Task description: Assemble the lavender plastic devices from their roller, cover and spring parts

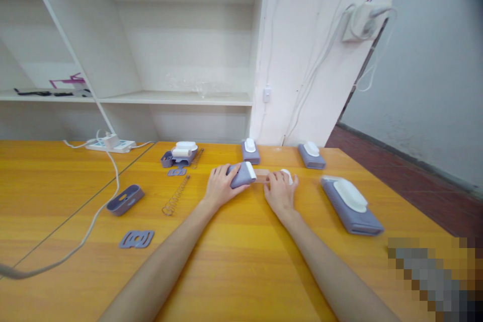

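My left hand is closed around a purple-grey plastic housing with a white end, tilted just above the table. Beside it, my right hand has its fingers curled over a white rounded piece, which they partly hide. Between the two hands lies a pale pinkish strip; its right end is covered by my right fingers. To the left are a coil spring, an open purple-grey shell and a flat slotted plate.
Purple-grey units with white tops stand at the back middle, the back right and the right. More parts are grouped at the back left. A white cable runs from a power strip across the left side.
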Demonstrator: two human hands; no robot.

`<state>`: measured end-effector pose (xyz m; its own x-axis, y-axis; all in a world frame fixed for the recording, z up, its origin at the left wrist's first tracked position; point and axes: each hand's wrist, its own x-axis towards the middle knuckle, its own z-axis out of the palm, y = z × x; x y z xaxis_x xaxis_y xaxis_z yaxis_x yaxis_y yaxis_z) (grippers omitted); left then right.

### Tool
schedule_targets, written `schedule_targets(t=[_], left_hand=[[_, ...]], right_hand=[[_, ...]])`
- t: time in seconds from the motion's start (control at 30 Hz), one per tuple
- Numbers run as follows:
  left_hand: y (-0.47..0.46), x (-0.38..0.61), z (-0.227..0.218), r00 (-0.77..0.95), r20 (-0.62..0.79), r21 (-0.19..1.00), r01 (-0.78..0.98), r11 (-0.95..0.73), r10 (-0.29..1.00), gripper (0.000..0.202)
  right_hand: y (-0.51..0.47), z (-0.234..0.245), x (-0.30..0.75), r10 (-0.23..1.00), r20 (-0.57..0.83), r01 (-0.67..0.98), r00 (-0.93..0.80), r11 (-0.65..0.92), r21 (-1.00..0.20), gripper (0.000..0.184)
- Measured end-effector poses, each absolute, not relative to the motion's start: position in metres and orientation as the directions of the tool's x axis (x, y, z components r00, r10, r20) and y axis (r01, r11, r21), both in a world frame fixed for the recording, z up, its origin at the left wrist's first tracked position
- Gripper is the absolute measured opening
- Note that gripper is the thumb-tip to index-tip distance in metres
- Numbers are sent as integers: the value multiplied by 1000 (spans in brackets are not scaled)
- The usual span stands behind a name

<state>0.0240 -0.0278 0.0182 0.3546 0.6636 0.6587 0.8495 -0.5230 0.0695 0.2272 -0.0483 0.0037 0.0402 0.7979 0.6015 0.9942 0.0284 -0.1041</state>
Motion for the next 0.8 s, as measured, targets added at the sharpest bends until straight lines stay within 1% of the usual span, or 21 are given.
schedule_targets(t=[0.13,0.27,0.37,0.43,0.53,0.6,0.67,0.73,0.8], left_hand=[[-28,24,18,352,661,75,848,-525,663,67],[-28,25,19,349,665,79,847,-526,660,66],[-28,25,19,343,662,82,850,-520,666,66],[-28,25,18,343,660,80,853,-516,669,66],[-28,25,18,342,660,78,854,-514,669,65],[-28,25,18,339,665,75,856,-511,665,65],[-27,24,19,329,677,71,862,-502,659,65],[-27,24,19,304,690,72,874,-480,657,64],[-27,24,20,277,695,82,886,-456,663,64]], right_hand=[[-52,8,224,812,584,992,-27,94,-85,32],[-53,9,224,823,553,980,-131,192,-54,38],[-52,8,224,824,550,978,-135,201,-60,42],[-52,7,225,827,548,979,-122,192,-72,38],[-51,6,225,823,558,977,-107,191,-94,22],[-50,6,226,818,567,972,-99,203,-122,15],[-50,6,226,820,563,955,-103,239,-174,13],[-50,7,226,820,558,916,-124,311,-253,13],[-50,8,226,810,571,846,-134,394,-360,17]])
